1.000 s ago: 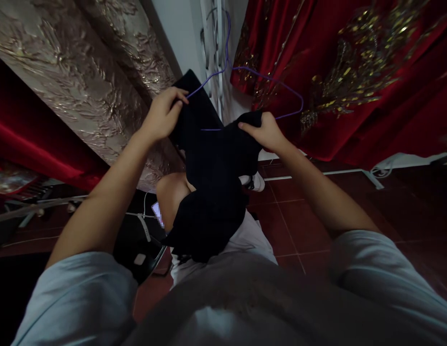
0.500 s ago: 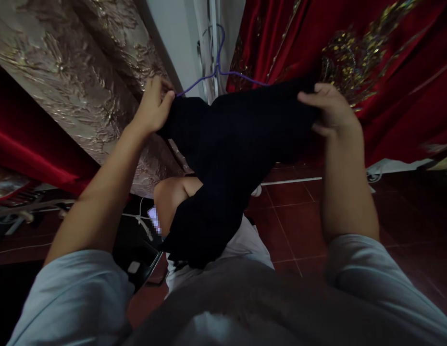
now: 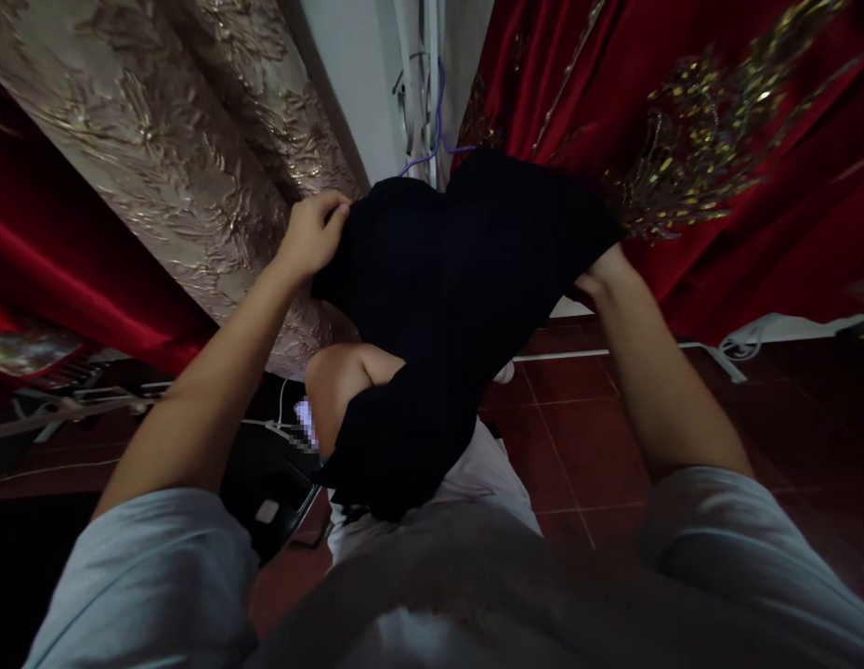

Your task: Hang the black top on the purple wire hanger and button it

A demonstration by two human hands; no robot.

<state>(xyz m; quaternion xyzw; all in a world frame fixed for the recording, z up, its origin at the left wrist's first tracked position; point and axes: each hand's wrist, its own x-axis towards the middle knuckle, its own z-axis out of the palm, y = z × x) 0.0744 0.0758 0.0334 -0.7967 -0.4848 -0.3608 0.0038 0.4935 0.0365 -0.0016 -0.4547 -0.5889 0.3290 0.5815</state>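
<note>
A dark navy shirt [image 3: 438,269] hangs on a purple hanger [image 3: 438,116], its lower part draped over my lap. Its collar dips at the middle, where the hanger's neck shows. My left hand [image 3: 315,232] pinches the garment at its left shoulder edge, thumb against the fingers. On the other side, my right hand [image 3: 599,274] reaches under the cloth at the right sleeve; only the wrist and part of the hand show, and the fingers are hidden.
A white upright pole [image 3: 432,46] stands behind the hanger. Beige embroidered cloth [image 3: 216,186] hangs left, red cloth with gold sequins [image 3: 683,186] right. A bare knee [image 3: 338,381], a dark surface with a white cable [image 3: 282,409] and red floor tiles [image 3: 571,446] lie below.
My right hand has moved inward and down, from the outside of the right sleeve to under the cloth. The shirt now covers more of the hanger's right arm. My left hand keeps its pinch.
</note>
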